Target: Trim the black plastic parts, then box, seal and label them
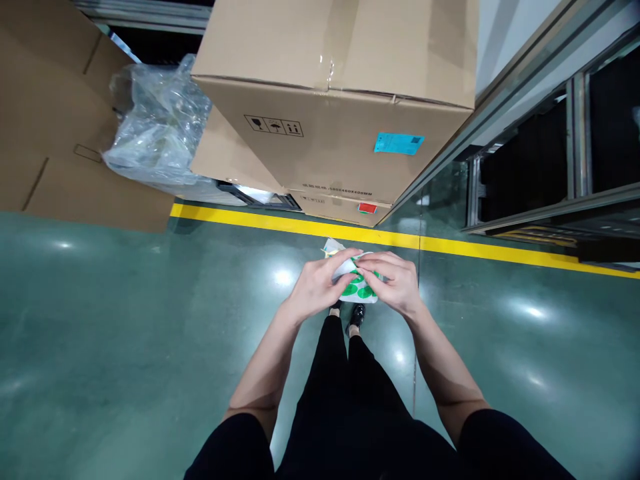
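Observation:
Both hands meet in front of my body, above the floor, around a white sticker sheet (pixel 361 298) with round green stickers. My left hand (pixel 319 283) pinches the sheet's left side between thumb and fingers, where part of the white paper is folded over. On the other side, my right hand (pixel 395 280) has its thumb and fingertips pressed together at the upper middle of the sheet, beside a green sticker. Whether a loose sticker is between those fingertips is hidden.
A tall cardboard box (pixel 320 147) with a blue label (pixel 399 143) stands ahead on another box with a red label (pixel 367 208). Bubble wrap (pixel 155 127) and a large cardboard sheet (pixel 60 133) are at left. A yellow line (pixel 280 223) crosses the green floor. Metal-framed racking (pixel 580 133) stands right.

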Motion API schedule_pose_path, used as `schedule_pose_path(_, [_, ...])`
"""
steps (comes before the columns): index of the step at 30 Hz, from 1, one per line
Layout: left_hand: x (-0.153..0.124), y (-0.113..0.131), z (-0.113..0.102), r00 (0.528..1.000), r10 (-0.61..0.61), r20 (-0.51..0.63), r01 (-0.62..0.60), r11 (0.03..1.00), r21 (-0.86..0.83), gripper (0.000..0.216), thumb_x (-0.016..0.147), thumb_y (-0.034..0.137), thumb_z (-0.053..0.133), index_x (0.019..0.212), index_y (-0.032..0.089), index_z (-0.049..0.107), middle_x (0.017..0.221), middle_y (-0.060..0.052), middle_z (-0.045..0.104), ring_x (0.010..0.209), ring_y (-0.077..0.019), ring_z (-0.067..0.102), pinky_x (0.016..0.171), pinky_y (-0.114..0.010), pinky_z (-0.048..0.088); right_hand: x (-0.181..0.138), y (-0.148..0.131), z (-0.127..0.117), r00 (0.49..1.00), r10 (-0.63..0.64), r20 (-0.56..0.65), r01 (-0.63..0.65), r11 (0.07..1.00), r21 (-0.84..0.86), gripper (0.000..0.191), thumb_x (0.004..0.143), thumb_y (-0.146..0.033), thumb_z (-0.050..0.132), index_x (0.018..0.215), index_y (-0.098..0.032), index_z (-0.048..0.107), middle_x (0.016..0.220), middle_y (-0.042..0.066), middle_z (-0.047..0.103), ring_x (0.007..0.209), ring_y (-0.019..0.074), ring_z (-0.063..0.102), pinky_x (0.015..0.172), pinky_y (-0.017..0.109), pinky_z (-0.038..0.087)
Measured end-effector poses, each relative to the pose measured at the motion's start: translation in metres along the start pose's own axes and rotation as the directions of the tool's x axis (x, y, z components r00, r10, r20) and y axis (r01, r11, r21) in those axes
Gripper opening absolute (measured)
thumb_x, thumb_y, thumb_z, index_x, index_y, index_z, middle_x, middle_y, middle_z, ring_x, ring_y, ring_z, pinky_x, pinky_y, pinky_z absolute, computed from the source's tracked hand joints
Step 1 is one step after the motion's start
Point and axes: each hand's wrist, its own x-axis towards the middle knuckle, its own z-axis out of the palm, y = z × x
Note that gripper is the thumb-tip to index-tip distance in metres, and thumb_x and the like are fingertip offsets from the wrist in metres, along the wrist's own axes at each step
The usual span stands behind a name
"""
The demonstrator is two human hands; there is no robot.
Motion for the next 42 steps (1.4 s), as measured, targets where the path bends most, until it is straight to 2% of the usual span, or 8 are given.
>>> schedule_pose_path(6, [0.001, -0.001, 0.002, 0.993, -0.113, 0.025, 0.114, 0.993, -0.012, 0.036, 0.096, 0.029, 0.062, 0.133, 0.026, 0.061, 0.123, -0.003, 0.075, 0.097, -0.0165, 0.075, 0.085, -0.025, 0.059, -0.001, -0.001, 0.005, 0.999, -0.043, -0.022, 0.041, 0.994, -0.101, 0.019, 0.089, -0.018, 0.061, 0.086, -0.024, 0.079, 0.09, 0.003, 0.081, 0.079, 0.0179, 0.077, 0.073, 0.032, 0.065])
schedule_pose_path(11, [0.002, -0.003, 0.005, 0.983, -0.181, 0.04, 0.182, 0.983, -0.027, 0.035, 0.093, 0.031, 0.065, 0.128, 0.028, 0.059, 0.105, 0.001, 0.076, 0.076, -0.0135, 0.071, 0.071, -0.022, 0.054, -0.003, 0.003, 0.004, 0.999, 0.04, -0.023, -0.04, 0.999, 0.006, 0.02, 0.089, -0.018, 0.06, 0.086, -0.024, 0.079, 0.09, 0.003, 0.08, 0.078, 0.0167, 0.077, 0.071, 0.029, 0.065])
schedule_pose_path(21, [0.004, -0.004, 0.01, 0.997, -0.066, 0.035, 0.067, 0.997, -0.033, 0.023, 0.097, 0.025, 0.059, 0.12, 0.025, 0.062, 0.105, -0.002, 0.075, 0.085, -0.0147, 0.072, 0.076, -0.023, 0.055, -0.004, 0.003, 0.003, 0.971, 0.231, -0.058, -0.223, 0.967, 0.121, 0.016, 0.086, -0.024, 0.064, 0.079, -0.025, 0.078, 0.084, 0.002, 0.078, 0.074, 0.0163, 0.074, 0.067, 0.029, 0.061])
schedule_pose_path(25, [0.003, -0.008, 0.011, 0.999, -0.053, 0.012, 0.054, 0.997, -0.049, 0.018, 0.097, 0.021, 0.057, 0.101, 0.023, 0.074, 0.092, -0.003, 0.076, 0.077, -0.0155, 0.07, 0.071, -0.026, 0.056, -0.004, 0.011, 0.001, 0.896, 0.359, -0.261, -0.311, 0.928, 0.206, 0.013, 0.088, -0.026, 0.067, 0.077, -0.025, 0.075, 0.077, 0.001, 0.075, 0.069, 0.0172, 0.072, 0.062, 0.031, 0.06])
schedule_pose_path(28, [0.005, -0.007, 0.014, 0.981, -0.196, -0.016, 0.193, 0.977, -0.093, 0.021, 0.091, 0.016, 0.06, 0.091, 0.024, 0.08, 0.09, -0.003, 0.078, 0.077, -0.0174, 0.071, 0.073, -0.029, 0.059, -0.007, 0.015, 0.001, 0.865, 0.216, -0.453, -0.246, 0.969, -0.008, 0.011, 0.09, -0.027, 0.066, 0.083, -0.026, 0.075, 0.083, 0.003, 0.077, 0.077, 0.0203, 0.074, 0.071, 0.038, 0.063])
schedule_pose_path(31, [0.008, -0.003, 0.017, 0.94, -0.337, -0.049, 0.325, 0.931, -0.166, 0.015, 0.085, 0.02, 0.068, 0.088, 0.025, 0.082, 0.09, -0.003, 0.08, 0.083, -0.0212, 0.074, 0.088, -0.037, 0.061, -0.012, 0.015, 0.005, 0.963, 0.003, -0.268, -0.089, 0.947, -0.31, 0.009, 0.091, -0.029, 0.068, 0.089, -0.03, 0.077, 0.092, 0.002, 0.08, 0.086, 0.022, 0.077, 0.086, 0.044, 0.064])
schedule_pose_path(34, [0.012, 0.001, 0.019, 0.909, -0.413, -0.06, 0.383, 0.883, -0.27, 0.014, 0.086, 0.034, 0.073, 0.086, 0.023, 0.082, 0.089, -0.005, 0.08, 0.086, -0.0242, 0.075, 0.095, -0.041, 0.059, -0.016, 0.015, 0.01, 0.995, -0.046, -0.088, 0.01, 0.929, -0.37, 0.012, 0.093, -0.03, 0.067, 0.097, -0.033, 0.078, 0.098, 0.0, 0.081, 0.093, 0.0223, 0.078, 0.088, 0.043, 0.064])
schedule_pose_path(42, [0.015, 0.001, 0.023, 0.84, -0.539, -0.066, 0.467, 0.778, -0.419, 0.026, 0.084, 0.044, 0.074, 0.083, 0.02, 0.082, 0.085, -0.006, 0.08, 0.08, -0.024, 0.074, 0.076, -0.034, 0.059, -0.011, 0.018, 0.008, 0.994, -0.063, -0.092, 0.033, 0.956, -0.29, 0.019, 0.093, -0.033, 0.066, 0.108, -0.032, 0.077, 0.107, 0.003, 0.079, 0.099, 0.0248, 0.074, 0.092, 0.047, 0.059])
